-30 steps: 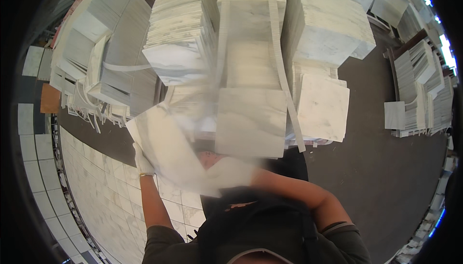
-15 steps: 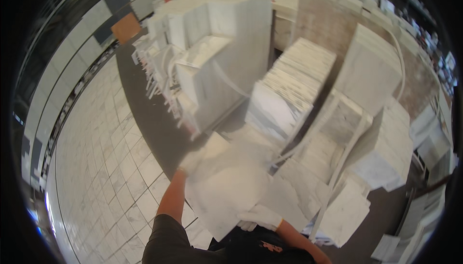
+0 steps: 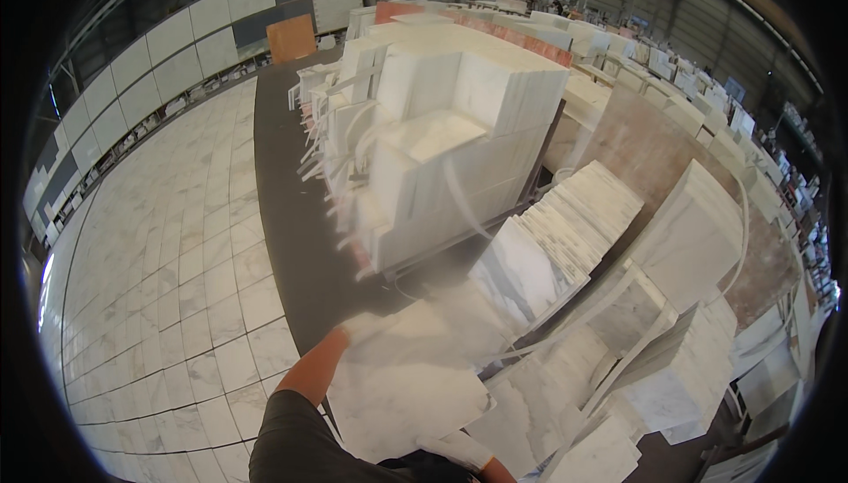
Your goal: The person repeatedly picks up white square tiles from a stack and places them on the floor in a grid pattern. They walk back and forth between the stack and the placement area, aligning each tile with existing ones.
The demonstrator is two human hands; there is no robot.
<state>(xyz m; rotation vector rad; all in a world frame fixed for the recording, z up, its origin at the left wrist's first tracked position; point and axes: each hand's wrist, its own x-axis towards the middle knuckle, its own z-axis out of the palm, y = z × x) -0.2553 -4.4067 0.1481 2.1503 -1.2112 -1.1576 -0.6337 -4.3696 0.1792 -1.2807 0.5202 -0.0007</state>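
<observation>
A pale stone slab (image 3: 397, 395), broad and flat, lies across the space before my body. My left hand (image 3: 360, 328), in a white work glove, grips its far left edge; motion blurs the fingers. At the near right edge of the slab is my right hand (image 3: 458, 449), gloved too and closed on the stone, low in the picture. Just beyond the slab's right side lie grey-veined marble pieces (image 3: 552, 373). A stack of marble tiles (image 3: 583, 218) stands on edge a little farther off.
Large white stone blocks (image 3: 481, 125) rise ahead on a dark floor strip (image 3: 296, 192). On the left, laid-out marble tiles (image 3: 177, 306) cover the floor. To the right are more stacked slabs (image 3: 680, 364) and a tall brown-stained panel (image 3: 640, 143). Pale straps (image 3: 464, 200) hang loose.
My view has tilted up and to the left, so the surroundings show lower and more to the right. Both hands have stayed on the slab, and the right one now shows nearer the lower edge.
</observation>
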